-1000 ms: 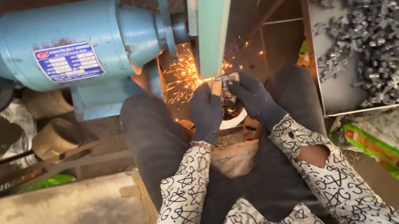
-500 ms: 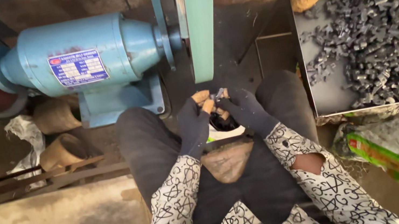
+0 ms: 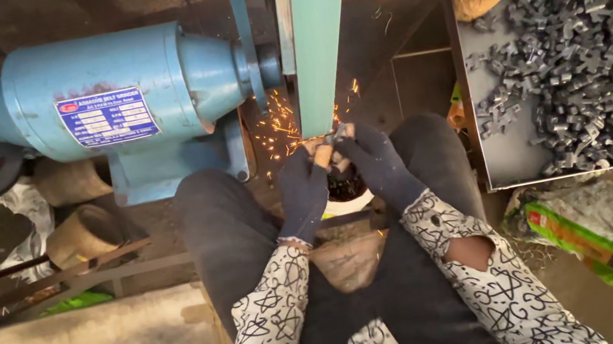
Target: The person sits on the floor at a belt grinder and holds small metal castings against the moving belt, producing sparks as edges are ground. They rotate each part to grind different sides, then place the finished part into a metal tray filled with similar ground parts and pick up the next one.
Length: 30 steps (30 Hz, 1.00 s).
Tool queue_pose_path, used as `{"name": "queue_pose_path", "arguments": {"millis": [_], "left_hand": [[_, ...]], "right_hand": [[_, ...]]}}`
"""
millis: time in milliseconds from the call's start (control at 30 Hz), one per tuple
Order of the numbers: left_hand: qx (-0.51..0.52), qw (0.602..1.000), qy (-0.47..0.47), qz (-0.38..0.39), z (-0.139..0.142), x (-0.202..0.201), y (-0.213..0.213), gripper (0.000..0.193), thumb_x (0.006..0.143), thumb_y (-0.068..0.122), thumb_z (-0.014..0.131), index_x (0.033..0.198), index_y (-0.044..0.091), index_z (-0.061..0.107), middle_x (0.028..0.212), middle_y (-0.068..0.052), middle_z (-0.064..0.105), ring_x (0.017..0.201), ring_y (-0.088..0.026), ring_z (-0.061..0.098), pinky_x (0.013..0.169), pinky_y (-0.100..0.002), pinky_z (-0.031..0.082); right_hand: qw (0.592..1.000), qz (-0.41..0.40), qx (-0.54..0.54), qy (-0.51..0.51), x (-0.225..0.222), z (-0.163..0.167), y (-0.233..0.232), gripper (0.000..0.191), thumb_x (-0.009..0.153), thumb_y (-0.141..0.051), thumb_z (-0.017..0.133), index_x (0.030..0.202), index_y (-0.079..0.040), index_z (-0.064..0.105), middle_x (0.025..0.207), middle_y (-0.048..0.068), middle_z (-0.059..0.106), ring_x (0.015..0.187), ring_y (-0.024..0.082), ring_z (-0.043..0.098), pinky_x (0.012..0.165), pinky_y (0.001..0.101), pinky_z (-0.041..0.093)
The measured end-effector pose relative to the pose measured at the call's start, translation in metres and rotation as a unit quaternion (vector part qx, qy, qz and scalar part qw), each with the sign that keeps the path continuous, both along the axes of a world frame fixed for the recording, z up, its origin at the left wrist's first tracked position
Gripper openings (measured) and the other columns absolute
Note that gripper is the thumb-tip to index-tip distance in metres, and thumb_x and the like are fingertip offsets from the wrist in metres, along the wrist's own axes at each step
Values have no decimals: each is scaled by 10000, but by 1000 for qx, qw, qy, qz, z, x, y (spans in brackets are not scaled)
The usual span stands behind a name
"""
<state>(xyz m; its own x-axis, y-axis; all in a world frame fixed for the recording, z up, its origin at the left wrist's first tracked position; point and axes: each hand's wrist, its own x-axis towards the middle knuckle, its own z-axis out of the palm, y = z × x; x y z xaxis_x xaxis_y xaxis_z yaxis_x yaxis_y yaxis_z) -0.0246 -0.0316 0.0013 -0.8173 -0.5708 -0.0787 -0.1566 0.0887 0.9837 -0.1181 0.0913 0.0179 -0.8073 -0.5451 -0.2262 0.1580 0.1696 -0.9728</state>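
A big blue grinder motor (image 3: 134, 101) fills the far left, driving a green sanding belt (image 3: 319, 27) that runs down toward the seated person, while a metal tray (image 3: 505, 154) heaped with small grey metal parts (image 3: 582, 65) sits on the right, within easy reach. Both gloved hands, left hand (image 3: 302, 194) and right hand (image 3: 376, 164), meet at the belt's near end with fingers clamped on 1 small metal piece (image 3: 334, 138), pressed against the belt so sparks (image 3: 277, 127) fly left. The piece is mostly hidden by the gloves, and the white bowl (image 3: 344, 195) beneath them is barely visible.
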Motion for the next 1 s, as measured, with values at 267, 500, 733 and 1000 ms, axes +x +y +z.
{"name": "queue_pose_path", "arguments": {"millis": [267,500,733,1000], "left_hand": [[37,998,19,37,-15,-5,16,243,1030,218,616,990,-3,707,791,-47,687,733,-82,605,672,-288,493],[-182,913,-185,-315,-21,7,5,292,890,324,620,969,65,730,938,-186,731,912,-371,692,796,-487,511],[-141,889,-230,-370,5,2,21,352,933,434,621,1019,101,701,1008,-173,726,992,-377,679,836,-490,507],[283,921,-145,-225,-22,-15,27,416,1021,397,615,1112,8,731,1021,-169,738,940,-316,684,817,-423,528]], "right_hand": [[998,-42,-43,0,-5,-1,-2,140,1024,-90,586,1093,4,664,938,22,714,868,89,651,776,282,529],[877,-52,317,356,-71,18,93,249,978,-191,632,1188,-57,642,1031,199,712,969,391,681,830,453,513],[741,17,440,508,-190,-7,178,270,762,-168,711,1030,-136,719,988,149,737,948,411,616,865,527,501],[949,-153,27,274,-113,48,109,194,987,-100,615,1178,-81,583,1088,58,639,993,172,651,890,312,535]]}}
